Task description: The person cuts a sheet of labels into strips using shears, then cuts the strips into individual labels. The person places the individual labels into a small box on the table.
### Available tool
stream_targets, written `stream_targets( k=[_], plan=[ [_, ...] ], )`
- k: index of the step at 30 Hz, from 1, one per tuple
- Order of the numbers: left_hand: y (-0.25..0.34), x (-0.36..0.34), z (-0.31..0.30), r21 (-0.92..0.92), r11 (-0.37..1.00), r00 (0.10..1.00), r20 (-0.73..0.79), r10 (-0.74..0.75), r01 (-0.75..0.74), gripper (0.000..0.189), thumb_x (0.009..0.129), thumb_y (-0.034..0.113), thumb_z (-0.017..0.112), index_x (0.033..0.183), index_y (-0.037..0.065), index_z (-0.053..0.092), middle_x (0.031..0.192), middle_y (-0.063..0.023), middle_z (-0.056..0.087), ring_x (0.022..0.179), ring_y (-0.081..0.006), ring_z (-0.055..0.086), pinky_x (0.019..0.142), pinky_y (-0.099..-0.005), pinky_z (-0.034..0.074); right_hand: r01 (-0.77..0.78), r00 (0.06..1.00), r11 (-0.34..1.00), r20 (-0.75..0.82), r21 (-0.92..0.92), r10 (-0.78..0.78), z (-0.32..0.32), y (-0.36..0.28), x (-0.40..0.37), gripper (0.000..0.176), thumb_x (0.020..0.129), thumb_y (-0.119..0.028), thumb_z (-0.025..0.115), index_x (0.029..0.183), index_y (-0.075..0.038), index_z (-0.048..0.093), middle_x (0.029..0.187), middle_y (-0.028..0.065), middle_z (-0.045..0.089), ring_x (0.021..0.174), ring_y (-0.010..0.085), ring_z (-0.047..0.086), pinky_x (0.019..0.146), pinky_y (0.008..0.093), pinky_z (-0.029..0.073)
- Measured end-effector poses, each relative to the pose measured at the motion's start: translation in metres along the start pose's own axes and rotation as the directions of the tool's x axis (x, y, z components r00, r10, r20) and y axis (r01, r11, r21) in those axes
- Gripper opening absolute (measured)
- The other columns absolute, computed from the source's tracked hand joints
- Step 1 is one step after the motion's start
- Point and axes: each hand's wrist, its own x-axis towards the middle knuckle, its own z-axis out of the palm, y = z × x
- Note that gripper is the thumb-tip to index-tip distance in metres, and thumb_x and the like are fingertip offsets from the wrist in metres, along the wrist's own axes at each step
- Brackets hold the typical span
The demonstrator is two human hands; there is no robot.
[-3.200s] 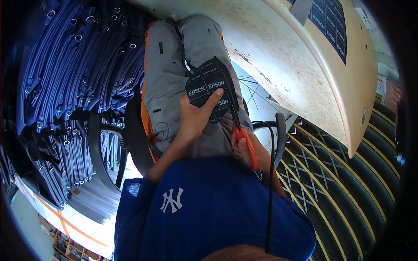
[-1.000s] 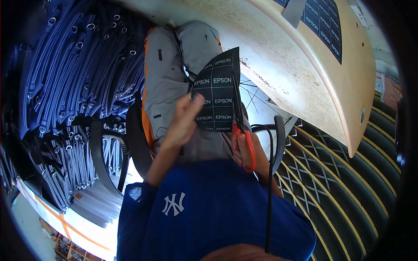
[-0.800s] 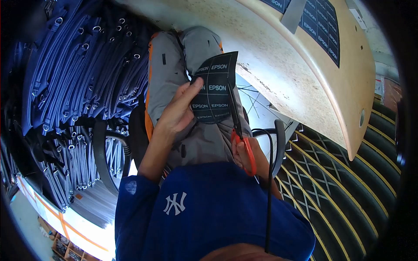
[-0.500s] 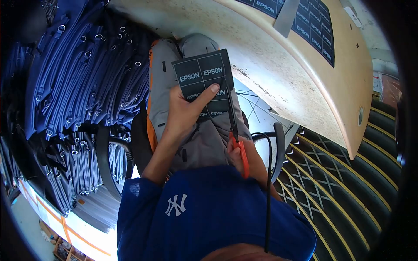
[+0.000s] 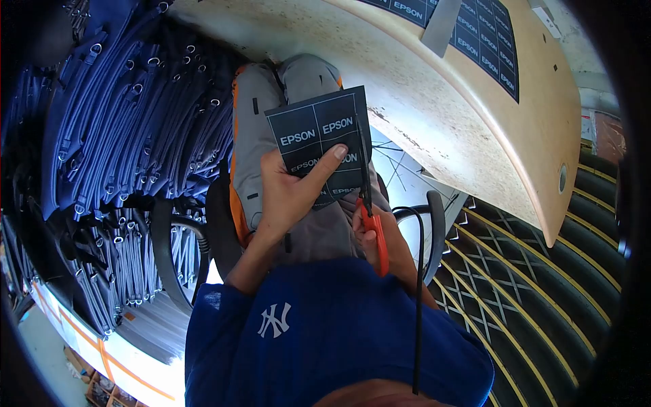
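Note:
A black sheet (image 5: 298,122) printed with white EPSON labels and thin grid lines is held above the lap. My left hand (image 5: 295,190) grips it from the left, the thumb pressed on its front and the fingers hidden behind. My right hand (image 5: 386,237) is closed round the red handles of a pair of scissors (image 5: 380,241). The dark blades point away from me along the right edge of the sheet, close together. Part of the sheet's right margin lies beyond the blades.
Many blue and black straps with metal rings (image 5: 122,129) hang at the left. A pale table (image 5: 536,156) curves across the upper right, bearing another EPSON sheet (image 5: 485,41) and a flat metal strip (image 5: 442,28). Chair armrests flank the body; a black cord (image 5: 418,319) hangs at the right.
The sheet and my left hand have moved slightly towards me and to the right. The scissor blades look more upright along the sheet's right edge.

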Motion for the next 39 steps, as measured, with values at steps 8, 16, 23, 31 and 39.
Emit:
stream_targets(
  k=[8,16,23,31,39],
  plan=[
    [0.001,0.000,0.001,-0.008,1.000,1.000,-0.014,0.005,-0.005,0.016,0.083,0.006,0.067,0.095,-0.003,0.067,0.082,-0.0084,0.069,0.070,-0.0093,0.064,0.061,-0.0201,0.051,-0.163,0.985,0.986,-0.052,-0.024,0.162,0.002,0.005,-0.002,0.041,0.093,-0.040,0.049,0.073,-0.005,0.046,0.050,0.0037,0.042,0.044,0.0150,0.046,0.045,0.0301,0.035],
    [0.004,0.000,-0.004,-0.030,1.000,1.000,0.026,0.000,0.001,0.016,0.083,0.008,0.067,0.094,-0.003,0.067,0.082,-0.0084,0.069,0.070,-0.0100,0.065,0.061,-0.0210,0.052,-0.014,1.000,0.998,-0.022,0.061,0.016,0.002,0.003,-0.001,0.046,0.088,-0.050,0.052,0.076,-0.006,0.045,0.053,-0.0002,0.044,0.046,0.0102,0.045,0.046,0.0271,0.035],
    [0.005,-0.004,-0.006,-0.037,0.999,0.994,0.106,0.017,-0.013,0.016,0.082,0.008,0.068,0.095,-0.002,0.067,0.082,-0.0083,0.069,0.070,-0.0099,0.065,0.062,-0.0208,0.052,0.026,0.998,0.994,0.047,0.108,-0.031,0.000,0.010,0.000,0.061,0.080,-0.068,0.049,0.081,-0.007,0.044,0.055,-0.0010,0.043,0.048,0.0098,0.046,0.046,0.0267,0.035],
    [0.009,-0.005,-0.006,-0.072,0.997,0.991,0.128,-0.034,0.043,0.014,0.082,0.006,0.068,0.092,-0.003,0.067,0.081,-0.0082,0.069,0.069,-0.0097,0.065,0.061,-0.0206,0.052,-0.085,0.996,0.995,-0.023,0.052,0.086,0.006,0.005,-0.002,0.054,0.090,-0.055,0.044,0.069,-0.006,0.045,0.051,0.0019,0.044,0.045,0.0165,0.047,0.046,0.0302,0.036],
    [0.011,-0.004,-0.004,-0.063,0.998,0.995,0.100,0.018,-0.012,0.014,0.082,0.007,0.068,0.094,-0.002,0.067,0.080,-0.0080,0.069,0.068,-0.0105,0.065,0.061,-0.0207,0.052,-0.013,0.998,1.000,-0.064,0.025,0.015,0.007,0.000,0.001,0.046,0.092,-0.045,0.048,0.069,-0.006,0.047,0.052,0.0027,0.048,0.046,0.0175,0.052,0.048,0.0319,0.040]
  ],
)
